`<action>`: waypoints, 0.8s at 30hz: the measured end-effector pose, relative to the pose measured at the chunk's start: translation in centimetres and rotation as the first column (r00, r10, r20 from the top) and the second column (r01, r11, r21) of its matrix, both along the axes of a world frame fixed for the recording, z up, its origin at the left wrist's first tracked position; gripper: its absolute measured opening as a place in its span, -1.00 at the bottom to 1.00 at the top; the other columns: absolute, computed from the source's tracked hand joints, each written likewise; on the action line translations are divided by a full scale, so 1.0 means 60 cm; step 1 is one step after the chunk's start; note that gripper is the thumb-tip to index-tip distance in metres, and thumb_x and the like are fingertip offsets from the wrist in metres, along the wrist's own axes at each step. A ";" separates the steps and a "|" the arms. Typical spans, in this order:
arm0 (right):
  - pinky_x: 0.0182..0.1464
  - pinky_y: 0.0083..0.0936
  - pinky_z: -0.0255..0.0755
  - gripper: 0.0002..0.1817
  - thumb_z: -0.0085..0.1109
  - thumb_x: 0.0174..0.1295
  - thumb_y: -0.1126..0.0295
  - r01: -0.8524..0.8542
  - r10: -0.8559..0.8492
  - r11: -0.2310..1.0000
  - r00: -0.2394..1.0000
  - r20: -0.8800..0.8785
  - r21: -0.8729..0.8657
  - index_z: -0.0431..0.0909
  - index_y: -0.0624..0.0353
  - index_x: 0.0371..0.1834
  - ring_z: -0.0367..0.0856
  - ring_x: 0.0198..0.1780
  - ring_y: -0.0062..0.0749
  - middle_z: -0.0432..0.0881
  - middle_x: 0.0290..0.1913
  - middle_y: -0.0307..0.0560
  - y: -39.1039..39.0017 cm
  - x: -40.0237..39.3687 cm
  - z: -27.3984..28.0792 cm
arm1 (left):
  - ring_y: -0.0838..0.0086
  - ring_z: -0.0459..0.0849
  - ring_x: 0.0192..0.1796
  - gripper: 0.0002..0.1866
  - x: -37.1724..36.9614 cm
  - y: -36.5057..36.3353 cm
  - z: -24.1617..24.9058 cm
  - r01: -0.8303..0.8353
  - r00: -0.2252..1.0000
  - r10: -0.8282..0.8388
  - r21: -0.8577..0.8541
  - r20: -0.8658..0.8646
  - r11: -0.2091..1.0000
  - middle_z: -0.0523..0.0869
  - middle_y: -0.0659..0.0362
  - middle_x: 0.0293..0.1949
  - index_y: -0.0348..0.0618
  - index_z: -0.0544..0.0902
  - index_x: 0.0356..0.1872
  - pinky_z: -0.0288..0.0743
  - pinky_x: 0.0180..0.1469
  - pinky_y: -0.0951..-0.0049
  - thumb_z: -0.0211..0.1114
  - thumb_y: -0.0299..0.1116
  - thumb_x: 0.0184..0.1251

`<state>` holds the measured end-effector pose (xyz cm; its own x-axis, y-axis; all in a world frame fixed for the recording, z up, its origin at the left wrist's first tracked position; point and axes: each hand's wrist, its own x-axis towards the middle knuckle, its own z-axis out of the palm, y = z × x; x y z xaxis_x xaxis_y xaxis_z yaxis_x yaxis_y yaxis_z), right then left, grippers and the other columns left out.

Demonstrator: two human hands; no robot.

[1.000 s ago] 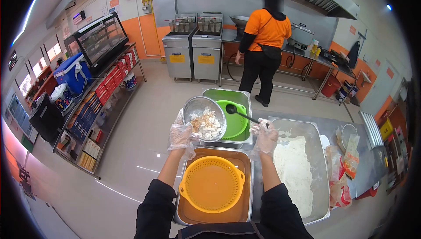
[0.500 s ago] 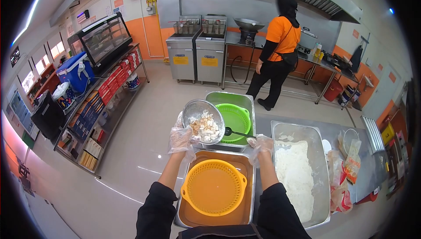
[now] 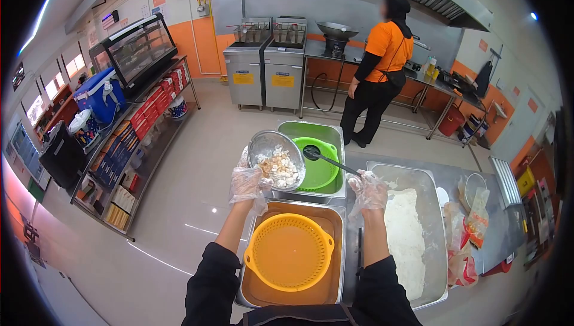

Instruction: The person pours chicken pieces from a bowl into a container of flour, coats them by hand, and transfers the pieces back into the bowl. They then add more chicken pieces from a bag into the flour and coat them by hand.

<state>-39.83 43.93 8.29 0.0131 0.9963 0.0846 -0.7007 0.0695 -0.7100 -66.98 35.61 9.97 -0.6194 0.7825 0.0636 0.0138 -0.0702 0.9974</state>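
At far left, a shelving unit (image 3: 158, 137) carries a display case (image 3: 143, 45) and stacked boxes (image 3: 140, 124), set apart from the work area. The left hand (image 3: 247, 183), in a clear glove, is curled around the near-left side of a metal bowl (image 3: 260, 142); fingers beneath the bowl are hidden. The bowl tilts toward the wearer, presumably so that its contents, white floury pieces (image 3: 280, 167), face the eyes.

Below it, a yellow basket (image 3: 324, 253) sits in a metal pan (image 3: 343, 266) of brownish liquid; the perforated wall probably lets liquid pass while retaining solids. Beyond, a green basket (image 3: 317, 177) sits in a second pan (image 3: 343, 173), apparently for the same reason.

A black ladle (image 3: 336, 164) extends over the green basket, head to the left, clear of the bowl; whether it touches the basket cannot be told. The right hand (image 3: 369, 191), also gloved, has its fingers closed around the handle's end, a hold that likely gives the ladle full reach.

Behind, a co-worker (image 3: 388, 54) stands by the counter. At right, a large tray (image 3: 439, 245) contains white powder (image 3: 408, 230), within the right hand's easy reach. Plastic packets (image 3: 478, 227) lie beyond the tray.
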 end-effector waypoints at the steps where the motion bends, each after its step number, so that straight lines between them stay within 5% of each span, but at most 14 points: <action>1: -0.43 -0.46 0.56 -0.90 0.05 -0.01 0.63 -0.031 0.031 0.999 1.000 0.002 0.019 0.40 0.38 -0.40 0.57 -0.41 -0.14 0.50 -0.40 0.06 -0.008 -0.007 0.013 | 0.48 0.53 -0.43 -0.45 -0.001 0.004 -0.004 -0.003 1.000 0.003 0.020 -0.016 1.000 0.51 0.13 -0.27 -0.14 0.31 0.10 0.49 -0.56 0.52 0.10 -0.50 -0.05; 6: -0.44 -0.50 0.57 -0.84 0.01 0.06 0.58 -0.092 0.095 0.995 0.990 0.104 -0.041 0.39 0.43 -0.29 0.58 -0.43 -0.24 0.50 -0.41 0.04 -0.041 -0.036 0.038 | 0.49 0.52 -0.46 -0.55 -0.009 0.022 -0.033 -0.012 0.995 0.011 0.009 0.096 1.000 0.50 0.14 -0.38 -0.21 0.39 -0.02 0.47 -0.54 0.50 0.13 -0.47 -0.05; 15: -0.44 -0.65 0.51 -0.87 -0.09 0.12 0.60 -0.045 -0.032 0.980 0.927 0.374 0.195 0.40 0.42 -0.28 0.58 -0.44 -0.45 0.52 -0.42 -0.06 -0.094 -0.069 0.076 | 0.51 0.50 -0.50 -0.53 0.009 0.002 0.012 -0.010 0.982 -0.010 0.102 0.187 0.995 0.50 0.14 -0.36 -0.25 0.36 0.00 0.46 -0.56 0.54 0.09 -0.49 -0.06; 18: -0.46 -0.68 0.47 -0.87 -0.09 0.11 0.59 -0.080 -0.256 0.888 0.732 0.631 0.453 0.40 0.41 -0.29 0.56 -0.49 -0.48 0.53 -0.44 -0.04 -0.104 -0.069 0.069 | 0.52 0.50 -0.53 -0.48 0.009 0.002 0.014 -0.024 0.968 -0.015 0.151 0.251 0.988 0.51 0.13 -0.37 -0.19 0.34 0.06 0.45 -0.59 0.54 0.05 -0.51 -0.07; 24: -0.40 -0.65 0.46 -0.87 -0.05 0.10 0.58 -0.211 -0.575 0.652 0.489 0.656 0.728 0.43 0.35 -0.28 0.56 -0.43 -0.50 0.55 -0.36 -0.02 -0.118 -0.051 0.068 | 0.53 0.50 -0.47 -0.56 -0.001 0.015 0.017 0.000 0.991 -0.008 0.062 0.136 0.998 0.48 0.15 -0.36 -0.23 0.37 -0.02 0.51 -0.57 0.53 0.13 -0.53 -0.04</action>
